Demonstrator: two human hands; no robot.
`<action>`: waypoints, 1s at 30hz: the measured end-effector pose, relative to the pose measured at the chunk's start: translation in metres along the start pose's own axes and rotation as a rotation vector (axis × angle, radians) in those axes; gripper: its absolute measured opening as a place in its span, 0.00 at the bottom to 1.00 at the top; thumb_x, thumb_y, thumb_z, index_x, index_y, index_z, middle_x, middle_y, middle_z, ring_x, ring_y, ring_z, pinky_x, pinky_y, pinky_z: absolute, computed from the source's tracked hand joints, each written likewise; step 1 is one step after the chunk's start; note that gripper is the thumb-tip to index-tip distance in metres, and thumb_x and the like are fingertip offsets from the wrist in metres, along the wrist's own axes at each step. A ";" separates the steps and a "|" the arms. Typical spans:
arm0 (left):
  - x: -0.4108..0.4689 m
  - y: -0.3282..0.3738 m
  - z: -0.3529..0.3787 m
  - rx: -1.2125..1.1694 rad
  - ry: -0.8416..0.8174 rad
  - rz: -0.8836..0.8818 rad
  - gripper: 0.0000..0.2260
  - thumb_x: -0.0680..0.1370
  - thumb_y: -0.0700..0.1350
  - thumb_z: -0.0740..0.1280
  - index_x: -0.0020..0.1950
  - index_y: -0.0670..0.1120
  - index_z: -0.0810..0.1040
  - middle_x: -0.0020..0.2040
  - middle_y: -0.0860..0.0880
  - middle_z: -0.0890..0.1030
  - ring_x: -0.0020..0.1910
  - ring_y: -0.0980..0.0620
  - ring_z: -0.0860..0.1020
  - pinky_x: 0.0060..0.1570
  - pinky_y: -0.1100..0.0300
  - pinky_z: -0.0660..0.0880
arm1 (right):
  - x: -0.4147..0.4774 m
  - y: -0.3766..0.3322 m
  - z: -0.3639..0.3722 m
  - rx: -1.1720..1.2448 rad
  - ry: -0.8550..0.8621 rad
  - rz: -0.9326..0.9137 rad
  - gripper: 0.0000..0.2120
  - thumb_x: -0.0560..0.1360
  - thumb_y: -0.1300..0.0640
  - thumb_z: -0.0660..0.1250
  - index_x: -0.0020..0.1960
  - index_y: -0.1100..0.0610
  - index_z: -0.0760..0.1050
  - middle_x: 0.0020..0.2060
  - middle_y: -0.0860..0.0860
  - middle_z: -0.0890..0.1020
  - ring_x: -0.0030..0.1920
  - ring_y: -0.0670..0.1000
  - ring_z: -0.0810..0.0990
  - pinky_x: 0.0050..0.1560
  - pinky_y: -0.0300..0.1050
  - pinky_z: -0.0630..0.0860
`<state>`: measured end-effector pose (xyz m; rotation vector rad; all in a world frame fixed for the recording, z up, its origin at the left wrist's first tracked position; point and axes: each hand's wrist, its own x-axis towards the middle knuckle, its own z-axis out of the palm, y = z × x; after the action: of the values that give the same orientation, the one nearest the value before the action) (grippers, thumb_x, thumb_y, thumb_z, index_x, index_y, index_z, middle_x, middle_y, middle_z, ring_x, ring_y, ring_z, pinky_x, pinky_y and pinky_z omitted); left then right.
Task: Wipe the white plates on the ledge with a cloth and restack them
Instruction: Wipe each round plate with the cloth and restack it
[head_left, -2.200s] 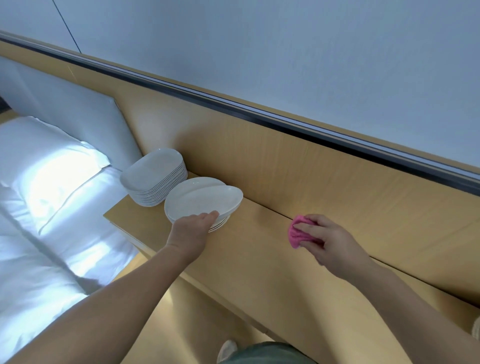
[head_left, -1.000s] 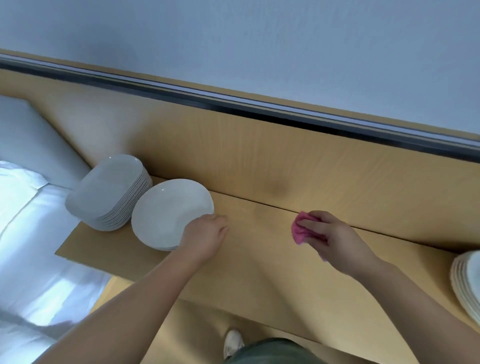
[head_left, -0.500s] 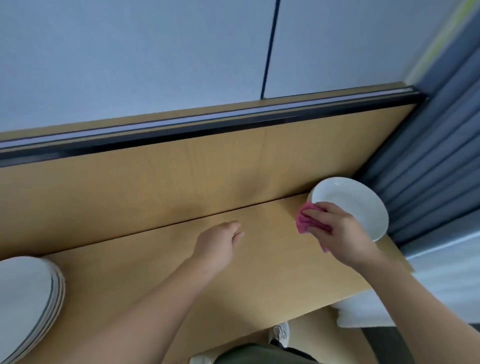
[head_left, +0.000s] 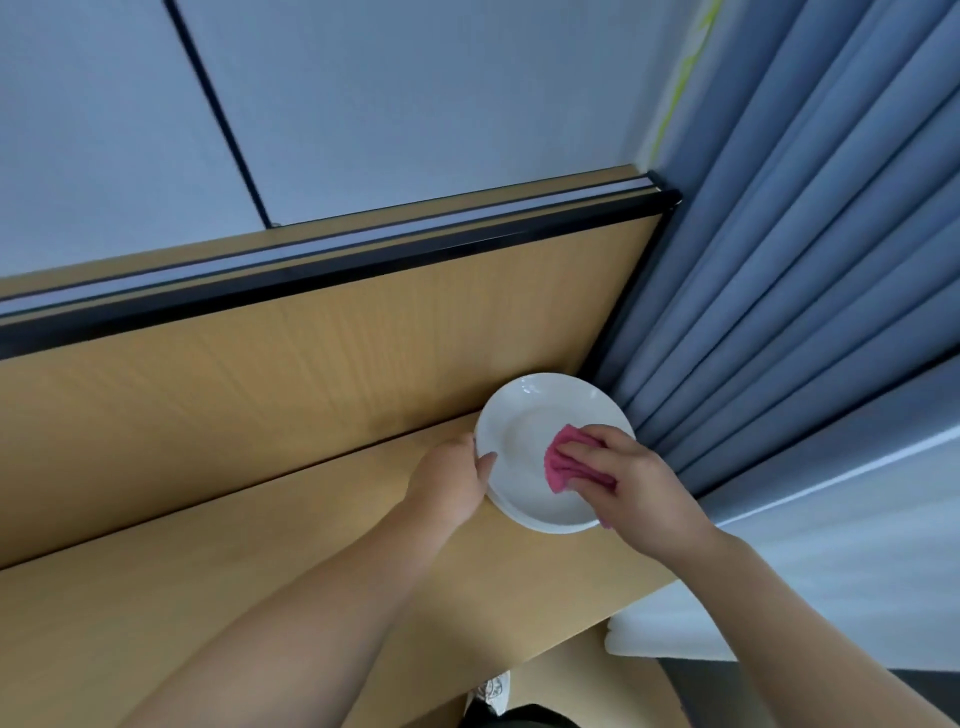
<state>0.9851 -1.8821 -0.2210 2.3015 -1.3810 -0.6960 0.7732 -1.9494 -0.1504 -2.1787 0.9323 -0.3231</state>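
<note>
Location: a wooden ledge (head_left: 249, 582) running along a wood-faced back panel (head_left: 311, 395), capped by a black rail (head_left: 363, 257), with a pale wall (head_left: 415, 104) above. A blue-grey pleated curtain (head_left: 805, 270) closes off the right end of the ledge.

Right grip (head_left: 636, 486): I observe the fingers curled over a bunched pink cloth (head_left: 563, 462) and pinching it. The cloth is pressed down onto the inside of a white plate (head_left: 524, 431), right of the plate's centre. The heel of this hand lies over the plate's right rim and hides it.

Left grip (head_left: 447, 483): closed on the left rim of the same plate. The thumb (head_left: 488, 461) lies on top of the rim; the other fingers curl round the edge, and I cannot tell how far they reach underneath.

Plate position: at the far right end of the ledge, its back edge against or just beside the back panel, its right side close to the curtain folds. The edge of a lower plate (head_left: 501, 506) shows beneath its near left side, so it sits on at least one other. I cannot count how many. I cannot tell whether the top plate is lifted clear or resting.

Surroundings: both forearms are bare and reach in from the bottom of the frame. Below the ledge's front edge I note a light shoe (head_left: 491, 688) on the floor.
</note>
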 end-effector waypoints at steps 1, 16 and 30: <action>0.005 0.003 0.002 -0.034 -0.012 -0.041 0.15 0.80 0.55 0.60 0.58 0.45 0.74 0.44 0.49 0.80 0.45 0.48 0.78 0.40 0.57 0.70 | 0.002 0.004 -0.002 0.008 0.002 -0.002 0.16 0.76 0.60 0.70 0.62 0.48 0.79 0.58 0.37 0.73 0.46 0.33 0.76 0.45 0.29 0.68; 0.018 0.022 0.003 -0.230 0.089 -0.237 0.04 0.76 0.38 0.61 0.44 0.46 0.72 0.38 0.52 0.76 0.39 0.51 0.75 0.31 0.62 0.65 | 0.018 0.027 -0.021 0.001 0.041 -0.062 0.17 0.75 0.61 0.70 0.63 0.51 0.79 0.60 0.43 0.75 0.57 0.46 0.78 0.51 0.41 0.76; -0.005 -0.004 -0.028 -0.437 0.086 -0.304 0.05 0.76 0.41 0.59 0.45 0.46 0.74 0.38 0.50 0.79 0.38 0.49 0.80 0.33 0.58 0.74 | 0.030 -0.003 -0.027 -0.020 0.107 -0.150 0.18 0.74 0.61 0.72 0.64 0.52 0.79 0.61 0.45 0.75 0.41 0.29 0.71 0.49 0.36 0.69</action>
<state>1.0020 -1.8740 -0.1997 2.1662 -0.7518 -0.8767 0.7827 -1.9835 -0.1310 -2.2734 0.8334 -0.5085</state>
